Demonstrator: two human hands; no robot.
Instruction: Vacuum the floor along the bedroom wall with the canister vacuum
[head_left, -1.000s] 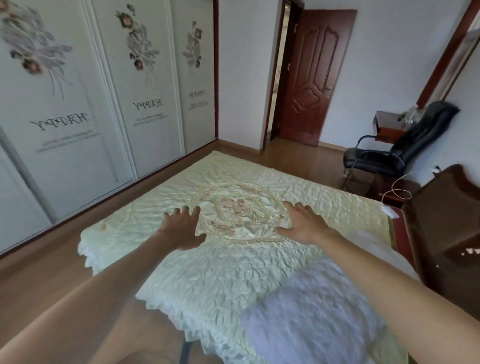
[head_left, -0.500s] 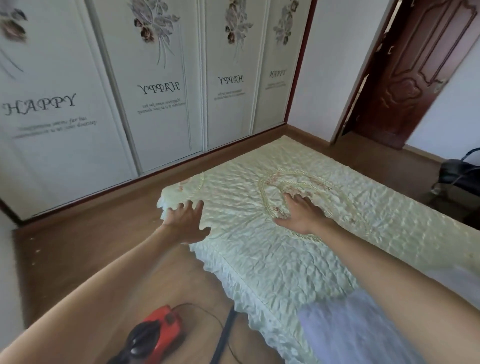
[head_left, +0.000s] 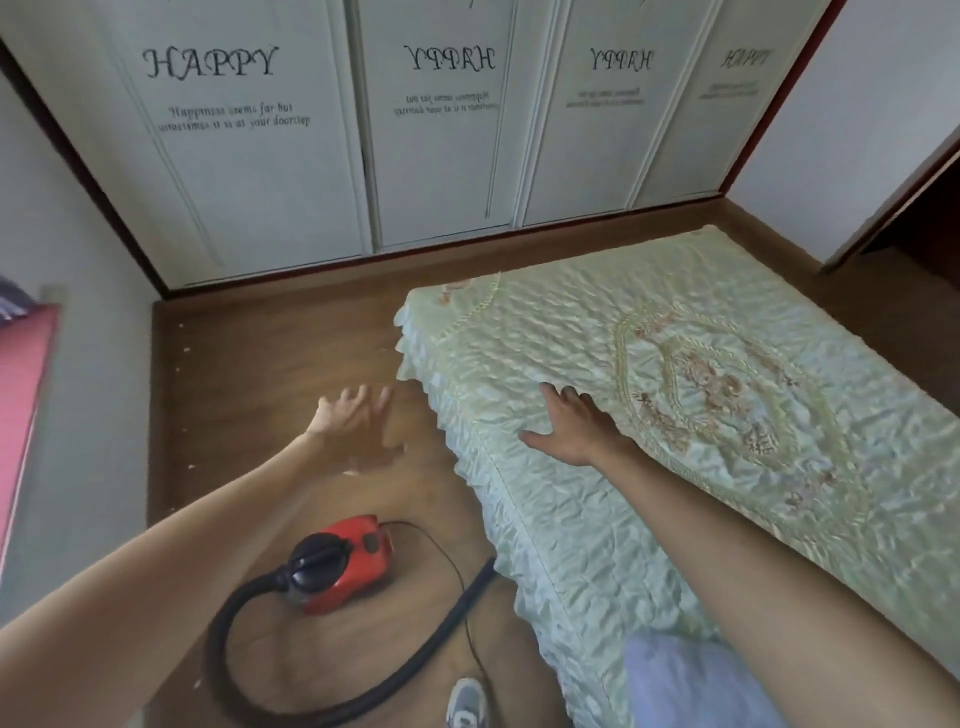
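Red canister vacuum with black top (head_left: 340, 564): on the brown wood floor (head_left: 249, 374) beside the bed, untouched.
Ribbed black hose (head_left: 214, 649): loops from the vacuum, and its far end is hidden at the frill of the pale green quilted bedcover (head_left: 571, 519).
Left hand (head_left: 358, 421): motion-blurred above the floor, fingers apparently spread, holding nothing.
Right hand (head_left: 576, 426): flat on the bedcover, fingers straight, thumb out.
White sliding wardrobe doors (head_left: 260, 156): closed, tops cut off.
Grey shoe (head_left: 467, 704): cropped at the bottom edge.
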